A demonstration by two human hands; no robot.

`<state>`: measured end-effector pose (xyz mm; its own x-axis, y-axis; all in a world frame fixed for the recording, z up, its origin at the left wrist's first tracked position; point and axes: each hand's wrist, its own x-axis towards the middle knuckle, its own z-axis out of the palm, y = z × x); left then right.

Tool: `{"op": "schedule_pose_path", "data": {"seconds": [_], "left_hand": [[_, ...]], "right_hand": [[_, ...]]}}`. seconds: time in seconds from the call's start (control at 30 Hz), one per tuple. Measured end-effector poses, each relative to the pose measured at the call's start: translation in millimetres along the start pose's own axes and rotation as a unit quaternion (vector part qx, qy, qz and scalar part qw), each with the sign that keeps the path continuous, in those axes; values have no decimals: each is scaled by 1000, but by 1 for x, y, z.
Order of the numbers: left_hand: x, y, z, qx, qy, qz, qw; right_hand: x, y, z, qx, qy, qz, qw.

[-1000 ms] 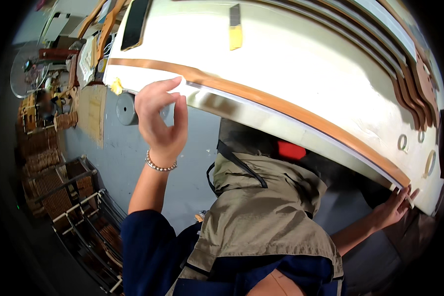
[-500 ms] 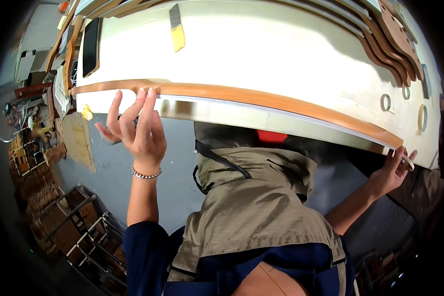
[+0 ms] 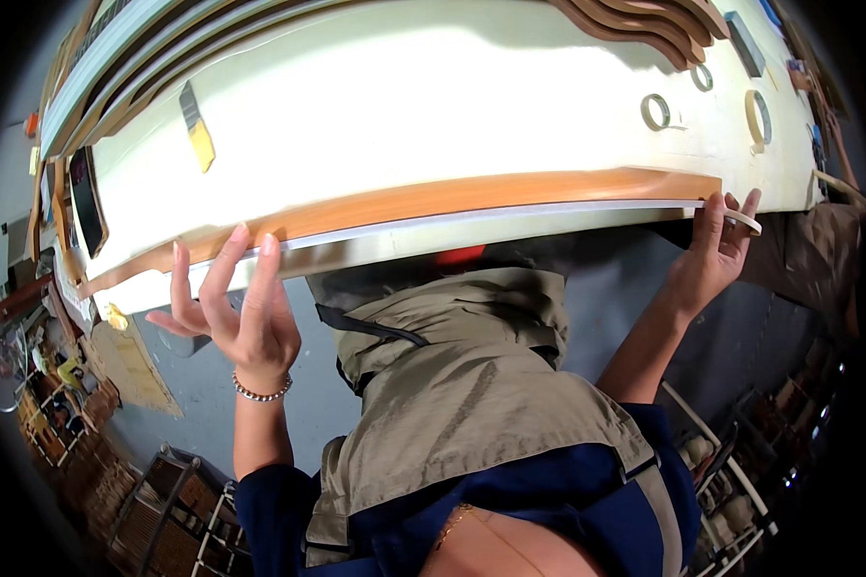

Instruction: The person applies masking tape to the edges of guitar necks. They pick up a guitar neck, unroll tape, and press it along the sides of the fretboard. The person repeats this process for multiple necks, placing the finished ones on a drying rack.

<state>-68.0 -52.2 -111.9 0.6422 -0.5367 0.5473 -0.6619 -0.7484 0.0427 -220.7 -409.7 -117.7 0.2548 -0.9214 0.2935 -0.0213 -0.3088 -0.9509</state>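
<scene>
A long orange-brown wooden piece shaped like a guitar neck (image 3: 510,190) lies along the near edge of the table. A thin pale strip (image 3: 471,213) runs along its near side. Toward its narrower left part, my left hand (image 3: 250,327) has its fingers spread, with the fingertips resting on or against the wood. At the right end, my right hand (image 3: 702,264) pinches with thumb and fingers, and a narrow cream tape roll (image 3: 744,223) sits at its fingers. The fingertips touch the corner of the neck, where the strip ends.
On the white table (image 3: 404,106) lie a phone (image 3: 89,202), a flat grey-and-yellow tool (image 3: 200,144), tape rolls (image 3: 656,112) and a grey block (image 3: 745,43). Similar wooden necks (image 3: 635,31) are stacked along the far side. Racks (image 3: 154,510) stand on the floor at lower left.
My view has turned, so the table and its things appear shifted left and tilted. My left fingers are spread wider on the neck; my right hand stays at its right end with the roll.
</scene>
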Motion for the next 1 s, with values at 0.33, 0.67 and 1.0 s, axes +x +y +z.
{"op": "schedule_pose_path", "data": {"seconds": [0.33, 0.67, 1.0], "left_hand": [[22, 43, 16, -65, -28, 70, 995], [50, 101, 25, -114, -64, 120, 984], [72, 160, 37, -175, -48, 127, 975]], "right_hand": [[-2, -5, 6, 21, 9, -5, 1000], [-2, -8, 8, 27, 3, -1, 1000], [-2, -9, 7, 46, -11, 16, 999]]}}
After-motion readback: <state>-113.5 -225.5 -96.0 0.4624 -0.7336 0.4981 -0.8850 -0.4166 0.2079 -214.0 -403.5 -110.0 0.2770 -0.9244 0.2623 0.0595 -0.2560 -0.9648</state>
